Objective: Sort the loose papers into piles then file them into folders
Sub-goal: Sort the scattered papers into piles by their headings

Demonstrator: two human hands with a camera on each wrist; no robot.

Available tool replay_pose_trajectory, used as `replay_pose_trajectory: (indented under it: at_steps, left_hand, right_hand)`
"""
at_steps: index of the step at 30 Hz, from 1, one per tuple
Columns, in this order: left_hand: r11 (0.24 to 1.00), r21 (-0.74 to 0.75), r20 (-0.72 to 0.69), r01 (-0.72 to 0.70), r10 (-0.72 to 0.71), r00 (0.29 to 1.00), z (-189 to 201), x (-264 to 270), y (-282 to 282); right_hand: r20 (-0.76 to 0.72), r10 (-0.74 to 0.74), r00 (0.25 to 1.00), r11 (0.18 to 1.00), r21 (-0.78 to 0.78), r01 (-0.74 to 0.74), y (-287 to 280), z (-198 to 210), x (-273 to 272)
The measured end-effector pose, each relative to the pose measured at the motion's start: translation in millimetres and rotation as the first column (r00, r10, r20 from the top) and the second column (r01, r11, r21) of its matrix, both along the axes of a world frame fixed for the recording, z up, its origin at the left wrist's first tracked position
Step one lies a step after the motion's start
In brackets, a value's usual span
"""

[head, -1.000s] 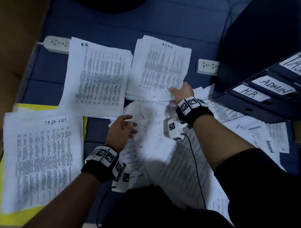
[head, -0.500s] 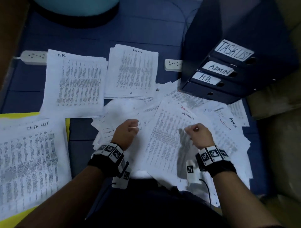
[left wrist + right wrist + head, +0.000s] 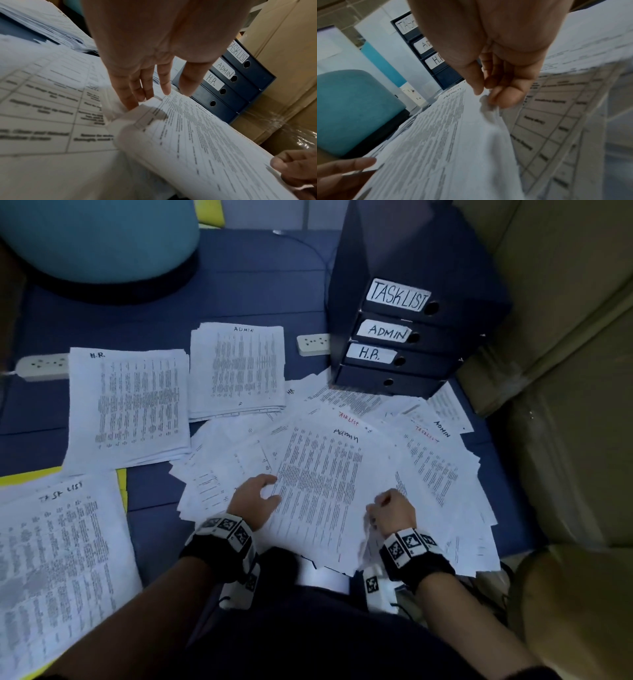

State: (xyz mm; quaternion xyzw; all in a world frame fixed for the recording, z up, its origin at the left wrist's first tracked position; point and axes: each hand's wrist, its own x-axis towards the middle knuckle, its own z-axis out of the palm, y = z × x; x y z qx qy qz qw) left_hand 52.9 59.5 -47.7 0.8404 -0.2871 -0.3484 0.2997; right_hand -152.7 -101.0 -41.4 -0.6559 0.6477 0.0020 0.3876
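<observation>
teal round seat: far left on the blue floor mat | white power strip: left edge, partly under paper | second power strip: just beside the binders | cardboard boxes: right side | yellow sheet: under left pile

Both forearms extend forward, each wrist wearing a black band with marker tags. Left hand: fingers loosely extended, fingertips contacting a sheet edge. Right hand: fingers curled, thumb and forefinger pinching paper.
</observation>
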Motion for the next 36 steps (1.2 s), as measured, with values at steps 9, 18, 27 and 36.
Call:
replay_pose_trajectory:
  at_steps: [9,18,27,36]
  left_hand:
    - [0.998,-0.033,-0.057,-0.056,0.054,0.997,11,-6,2]
    - [0.961,-0.188,-0.300,-0.200,0.138,0.944,28,8,1]
    - [0.912,-0.294,-0.163,-0.286,0.247,0.955,49,16,-3]
    - [0.843,-0.337,-0.241,-0.418,0.352,0.904,50,15,-1]
  right_hand:
    - [-0.081,0.137,0.987,0.991,0.018,-0.136,13,8,11]
    - [0.397,0.042,0.917,0.999,-0.013,-0.040,-12,37,-1]
    - [0.549,0.064,0.833,0.994,0.043,-0.105,-11,49,24]
    - [0.488,0.023,0.872,1.000,0.001,-0.027,-17,49,33]
